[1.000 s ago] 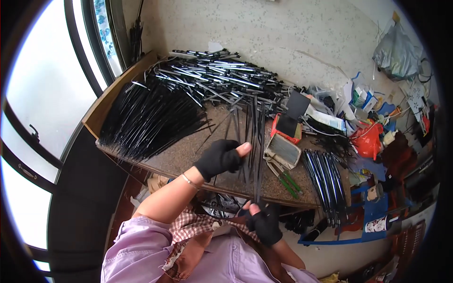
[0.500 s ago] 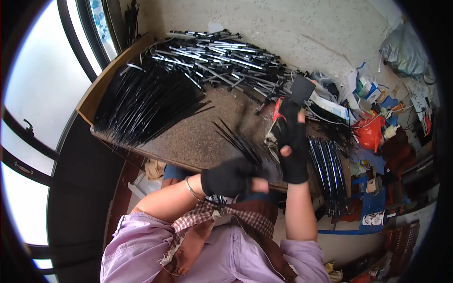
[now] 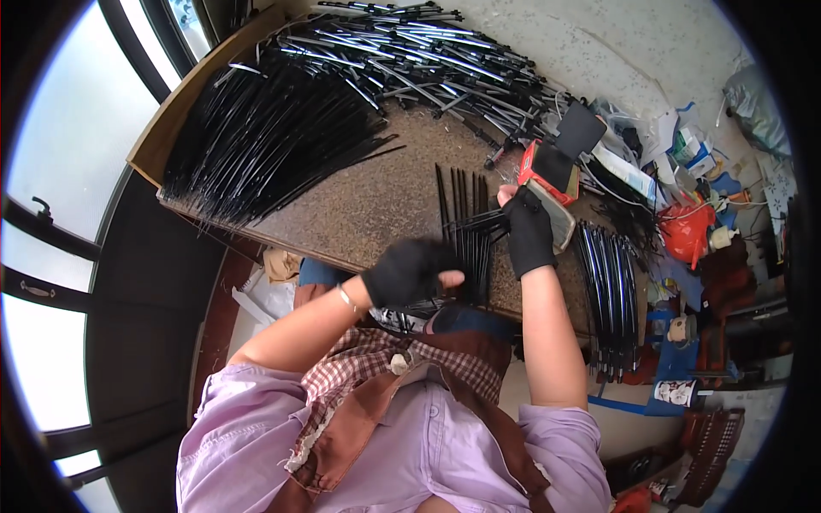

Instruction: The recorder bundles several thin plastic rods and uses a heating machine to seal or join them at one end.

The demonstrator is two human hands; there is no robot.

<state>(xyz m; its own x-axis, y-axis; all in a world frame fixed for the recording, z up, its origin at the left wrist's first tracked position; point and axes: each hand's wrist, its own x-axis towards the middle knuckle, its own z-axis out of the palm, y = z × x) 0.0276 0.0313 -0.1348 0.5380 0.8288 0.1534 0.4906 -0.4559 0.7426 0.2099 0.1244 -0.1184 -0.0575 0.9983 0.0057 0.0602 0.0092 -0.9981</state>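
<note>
My left hand (image 3: 412, 272), in a black fingerless glove, is low over the table's front edge. Its thumb sticks out to the right, beside a row of thin black rods (image 3: 472, 261); its other fingers are dark and hidden, so its hold is unclear. My right hand (image 3: 528, 229), gloved alike, is closed round a few thin black rods that point left, crossing above the row. Just beyond it stands a red box with a black top (image 3: 552, 173), and a greyish flat piece (image 3: 554, 212) lies against the glove.
A large pile of black rods (image 3: 274, 137) fills the table's left end. Silver-and-black rods (image 3: 428, 51) are heaped along the back. A bundle of shiny black rods (image 3: 605, 291) overhangs the right edge. Beyond are a dark square pad (image 3: 581, 130), a red plastic bag (image 3: 687, 231) and clutter.
The fanned black rods by my left hand now stand in a row at the table's front. My right hand has drawn nearer and closed on a few rods. The view has shifted slightly.
</note>
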